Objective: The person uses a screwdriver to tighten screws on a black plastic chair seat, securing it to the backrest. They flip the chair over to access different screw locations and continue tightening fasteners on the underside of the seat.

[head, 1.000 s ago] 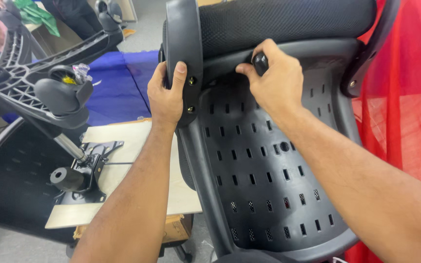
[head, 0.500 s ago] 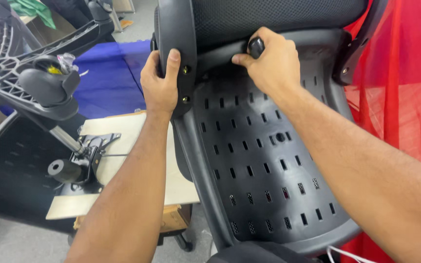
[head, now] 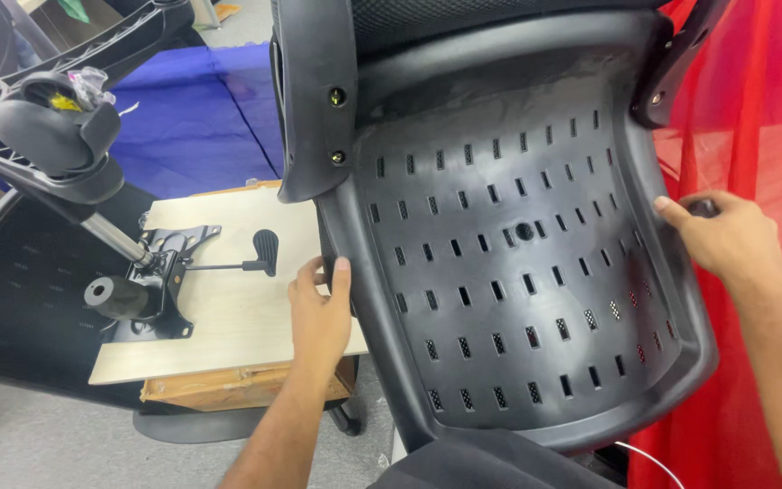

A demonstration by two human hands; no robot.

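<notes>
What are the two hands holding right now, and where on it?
Both grip the black chair seat shell: the left hand on its left edge, the right hand on its right edge, with something small and dark under the fingers.

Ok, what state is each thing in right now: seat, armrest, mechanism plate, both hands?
Seat pan: tipped up, slotted underside facing the camera.
Armrest: against the seat's left edge, two bolts showing.
Mechanism plate: lying on the board, lever sticking out.
Left hand: fingers on the seat's left rim.
Right hand: on the right rim, closed around a small dark object.
</notes>
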